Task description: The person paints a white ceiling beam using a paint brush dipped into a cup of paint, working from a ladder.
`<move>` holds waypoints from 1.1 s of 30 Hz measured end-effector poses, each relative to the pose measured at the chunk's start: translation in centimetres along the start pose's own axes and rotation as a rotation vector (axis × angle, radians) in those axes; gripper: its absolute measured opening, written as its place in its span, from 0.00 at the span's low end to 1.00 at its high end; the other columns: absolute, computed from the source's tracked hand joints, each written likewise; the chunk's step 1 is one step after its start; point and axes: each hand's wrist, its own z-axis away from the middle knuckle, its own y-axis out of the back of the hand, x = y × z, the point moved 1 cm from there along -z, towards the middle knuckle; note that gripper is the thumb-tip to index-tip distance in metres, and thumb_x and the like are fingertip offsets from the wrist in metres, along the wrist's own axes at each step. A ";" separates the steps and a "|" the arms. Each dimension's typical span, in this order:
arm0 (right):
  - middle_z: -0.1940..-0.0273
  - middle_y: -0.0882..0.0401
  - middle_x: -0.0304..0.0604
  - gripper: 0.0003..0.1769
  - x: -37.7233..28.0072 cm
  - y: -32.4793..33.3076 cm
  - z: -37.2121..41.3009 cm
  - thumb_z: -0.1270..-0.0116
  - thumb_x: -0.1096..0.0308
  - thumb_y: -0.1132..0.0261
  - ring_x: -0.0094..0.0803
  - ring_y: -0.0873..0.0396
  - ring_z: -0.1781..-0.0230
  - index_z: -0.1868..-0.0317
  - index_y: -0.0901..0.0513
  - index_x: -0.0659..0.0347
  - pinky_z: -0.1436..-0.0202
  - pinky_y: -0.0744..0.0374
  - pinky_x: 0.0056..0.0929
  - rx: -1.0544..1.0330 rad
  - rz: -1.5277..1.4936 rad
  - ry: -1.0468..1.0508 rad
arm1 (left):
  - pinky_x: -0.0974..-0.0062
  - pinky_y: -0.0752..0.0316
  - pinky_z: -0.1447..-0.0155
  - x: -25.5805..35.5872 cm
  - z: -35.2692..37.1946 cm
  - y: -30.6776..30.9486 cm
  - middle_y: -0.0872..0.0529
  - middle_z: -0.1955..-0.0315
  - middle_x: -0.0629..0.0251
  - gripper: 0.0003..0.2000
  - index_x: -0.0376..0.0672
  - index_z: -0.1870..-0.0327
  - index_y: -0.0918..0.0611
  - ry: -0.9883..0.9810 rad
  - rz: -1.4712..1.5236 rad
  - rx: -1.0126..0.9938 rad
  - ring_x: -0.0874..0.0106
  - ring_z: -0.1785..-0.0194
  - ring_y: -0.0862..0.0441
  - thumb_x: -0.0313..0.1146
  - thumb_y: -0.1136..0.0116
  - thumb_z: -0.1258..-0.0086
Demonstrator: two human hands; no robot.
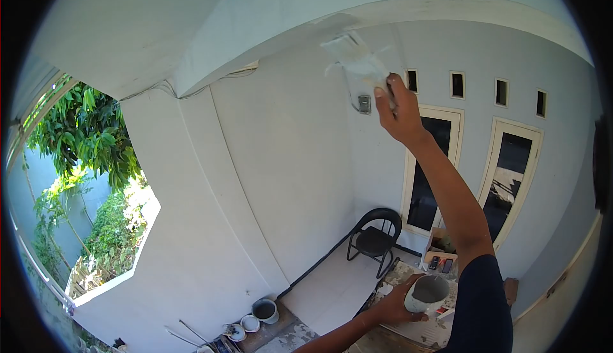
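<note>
Raised high, my right hand (400,109) is closed around the near end of a flat white-smeared tool (356,58). The tool is blurred, and I cannot tell whether it is a broad brush or a scraper. Its far end is close beneath the edge of a pale beam (306,29), where a greyish patch shows. Lower down, my left hand (394,303) grips a small white tub (426,293) from its side. The tub is tilted toward me, its inside looks grey, and its rim is smeared. My fingers are partly hidden behind it.
Below the tub stands a stained table (403,270) with a box (440,243) and small items on it. A black chair (375,241) is by the corner. Buckets (265,311) line the left wall's foot. Loose cables (167,87) run under the beam; a wall box (364,104) hangs behind.
</note>
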 end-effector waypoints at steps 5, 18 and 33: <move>0.75 0.23 0.51 0.13 -2.0 -0.4 -3.5 0.24 0.66 0.40 0.42 0.22 0.79 0.47 0.28 0.66 0.73 0.26 0.35 -0.033 0.005 -0.048 | 0.62 0.35 0.25 0.3 -0.2 0.1 0.26 0.33 0.50 0.52 0.36 0.25 0.38 0.041 0.034 -0.017 0.57 0.30 0.26 0.44 0.18 0.50; 0.73 0.23 0.50 0.11 -3.9 -0.5 -3.0 0.23 0.67 0.41 0.40 0.24 0.79 0.47 0.28 0.65 0.72 0.26 0.33 0.019 -0.024 0.046 | 0.63 0.36 0.25 0.1 -0.2 -0.1 0.27 0.33 0.52 0.52 0.35 0.27 0.34 -0.012 0.018 0.012 0.59 0.30 0.27 0.46 0.16 0.52; 0.72 0.22 0.53 0.12 -4.2 -0.7 -2.8 0.23 0.66 0.41 0.41 0.22 0.77 0.46 0.28 0.65 0.71 0.25 0.34 0.024 0.000 0.026 | 0.63 0.33 0.27 0.2 0.1 -0.3 0.24 0.34 0.50 0.51 0.37 0.25 0.36 -0.036 -0.006 0.031 0.58 0.32 0.25 0.45 0.17 0.49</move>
